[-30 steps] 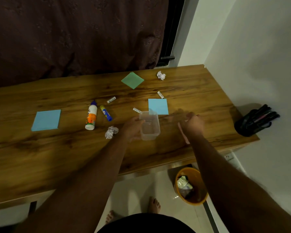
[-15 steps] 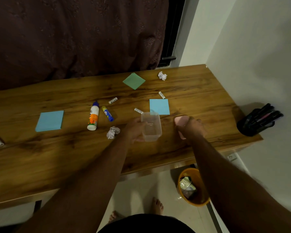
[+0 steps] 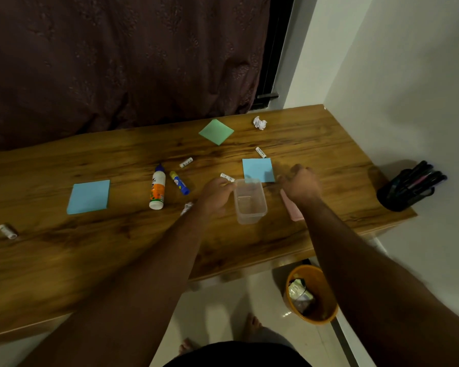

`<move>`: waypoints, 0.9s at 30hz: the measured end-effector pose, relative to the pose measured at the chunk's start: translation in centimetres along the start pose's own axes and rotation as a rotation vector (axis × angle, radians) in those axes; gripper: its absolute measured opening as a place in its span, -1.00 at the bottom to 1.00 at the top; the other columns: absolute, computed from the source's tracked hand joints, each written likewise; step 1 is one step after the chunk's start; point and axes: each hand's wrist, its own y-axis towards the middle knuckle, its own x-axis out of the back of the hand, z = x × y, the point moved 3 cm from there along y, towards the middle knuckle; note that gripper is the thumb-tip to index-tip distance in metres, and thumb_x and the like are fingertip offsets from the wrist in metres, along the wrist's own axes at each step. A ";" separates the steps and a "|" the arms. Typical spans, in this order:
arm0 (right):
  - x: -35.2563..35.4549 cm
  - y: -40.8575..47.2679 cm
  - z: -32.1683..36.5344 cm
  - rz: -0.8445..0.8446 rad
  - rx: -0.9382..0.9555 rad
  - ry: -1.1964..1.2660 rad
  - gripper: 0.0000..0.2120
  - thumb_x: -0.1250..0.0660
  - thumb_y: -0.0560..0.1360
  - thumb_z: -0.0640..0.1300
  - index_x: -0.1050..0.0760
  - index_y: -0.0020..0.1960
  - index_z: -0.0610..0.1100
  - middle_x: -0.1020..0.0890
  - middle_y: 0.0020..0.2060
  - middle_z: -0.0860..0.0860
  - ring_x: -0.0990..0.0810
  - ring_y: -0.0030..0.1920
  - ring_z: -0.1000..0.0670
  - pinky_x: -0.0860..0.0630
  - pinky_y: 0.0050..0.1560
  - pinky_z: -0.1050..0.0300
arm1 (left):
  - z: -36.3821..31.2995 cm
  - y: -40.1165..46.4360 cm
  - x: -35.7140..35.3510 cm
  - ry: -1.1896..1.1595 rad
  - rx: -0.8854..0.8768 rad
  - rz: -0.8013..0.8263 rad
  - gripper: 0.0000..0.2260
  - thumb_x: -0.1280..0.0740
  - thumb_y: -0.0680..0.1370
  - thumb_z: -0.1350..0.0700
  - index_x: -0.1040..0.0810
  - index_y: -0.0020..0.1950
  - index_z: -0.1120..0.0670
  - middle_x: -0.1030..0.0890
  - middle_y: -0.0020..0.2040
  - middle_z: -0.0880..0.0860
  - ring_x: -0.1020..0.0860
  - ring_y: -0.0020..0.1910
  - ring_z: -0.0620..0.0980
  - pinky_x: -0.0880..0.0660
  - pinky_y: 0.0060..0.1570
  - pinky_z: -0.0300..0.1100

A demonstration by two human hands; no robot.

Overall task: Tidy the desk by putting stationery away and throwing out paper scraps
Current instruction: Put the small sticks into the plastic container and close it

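Now you are steadying the clear plastic container [image 3: 249,201] with your left hand [image 3: 214,196], fingers curled against its left wall, and it is standing open on the wooden desk [image 3: 117,247] with nothing visible inside. What is changing is the pink lid [image 3: 292,207]: half a second ago your right hand [image 3: 301,182] was lifting it off beside the box, and now it is lying flat on the desk just right of the container, partly under your wrist. Your right hand is moving on past it, loosely curled and seemingly holding nothing, though the fingertips are turned away and hard to read, reaching toward the near blue sticky-note pad [image 3: 258,169]. That is putting you at the start of the stowing step: the box is open and ready, and all the stationery is waiting outside it. The glue bottle [image 3: 157,188], the blue glue stick [image 3: 179,182], the small white tubes [image 3: 227,177], the green pad [image 3: 216,131] and the far blue pad [image 3: 88,196] are all lying loose. The crumpled paper ball [image 3: 260,123] near the back edge is also sitting untouched, and the orange bin [image 3: 312,295] is waiting on the floor.
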 end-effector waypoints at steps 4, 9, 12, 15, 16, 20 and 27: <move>0.9 1.9 2.7 0.042 0.055 0.098 -0.75 -0.28 0.55 -0.05 -0.58 0.13 -0.16 -0.65 0.03 -0.14 -0.61 0.01 -0.13 -0.39 -0.17 0.18 | -0.5 0.9 0.9 -0.004 -0.021 -0.058 -0.69 -0.28 0.60 0.00 -0.47 0.31 0.05 -0.49 0.25 0.05 -0.51 0.12 0.02 -0.53 -0.07 -0.08; -0.8 6.6 4.3 0.134 0.085 0.067 -0.81 -0.28 0.57 -0.05 -0.60 0.01 -0.14 -0.65 -0.10 -0.09 -0.58 -0.13 -0.05 -0.49 -0.20 0.12 | -0.8 3.1 1.8 -0.018 -0.009 -0.147 -0.74 -0.27 0.60 -0.02 -0.51 0.26 0.00 -0.49 0.15 0.01 -0.48 0.10 0.00 -0.57 0.09 0.01; -2.2 9.8 4.6 0.202 0.078 0.053 -0.76 -0.32 0.54 -0.03 -0.61 -0.01 -0.21 -0.65 -0.10 -0.14 -0.59 -0.13 -0.08 -0.52 -0.19 0.08 | -1.3 4.6 2.0 -0.001 -0.002 -0.204 -0.79 -0.28 0.58 -0.06 -0.55 0.17 -0.03 -0.55 0.10 0.06 -0.52 0.07 0.02 -0.59 0.03 -0.01; -3.0 12.4 5.3 0.216 0.123 -0.029 -0.66 -0.34 0.53 0.05 -0.61 0.00 -0.24 -0.66 -0.05 -0.16 -0.62 -0.05 -0.16 -0.54 -0.11 0.04 | -1.7 6.0 2.0 0.033 0.010 -0.262 -0.79 -0.30 0.55 -0.06 -0.59 0.12 -0.03 -0.62 0.08 0.12 -0.57 0.09 0.10 -0.55 0.15 0.10; -3.4 13.2 5.5 0.221 0.150 -0.065 -0.63 -0.33 0.53 0.09 -0.60 0.01 -0.24 -0.65 -0.04 -0.16 -0.62 -0.01 -0.18 -0.53 -0.10 0.04 | -1.6 6.6 1.9 0.038 0.022 -0.284 -0.78 -0.31 0.54 -0.07 -0.60 0.11 -0.03 -0.63 0.09 0.16 -0.57 0.13 0.15 -0.52 0.17 0.14; -5.1 15.6 6.4 0.301 0.260 -0.107 -0.67 -0.26 0.55 0.09 -0.58 -0.07 -0.18 -0.65 0.00 -0.17 -0.59 -0.07 -0.16 -0.38 -0.16 0.11 | -1.4 7.7 1.6 0.040 0.059 -0.349 -0.76 -0.33 0.54 -0.06 -0.60 0.13 0.01 -0.65 0.05 0.12 -0.59 0.11 0.15 -0.55 0.13 0.13; -6.3 17.0 7.2 0.319 0.428 -0.203 -0.69 -0.22 0.58 -0.01 -0.57 0.03 -0.24 -0.62 0.09 -0.20 -0.58 0.12 -0.20 -0.46 -0.01 0.04 | -1.3 8.8 0.9 0.047 0.054 -0.400 -0.80 -0.34 0.55 -0.01 -0.63 0.07 0.07 -0.63 -0.12 0.03 -0.62 0.02 0.09 -0.56 0.08 0.03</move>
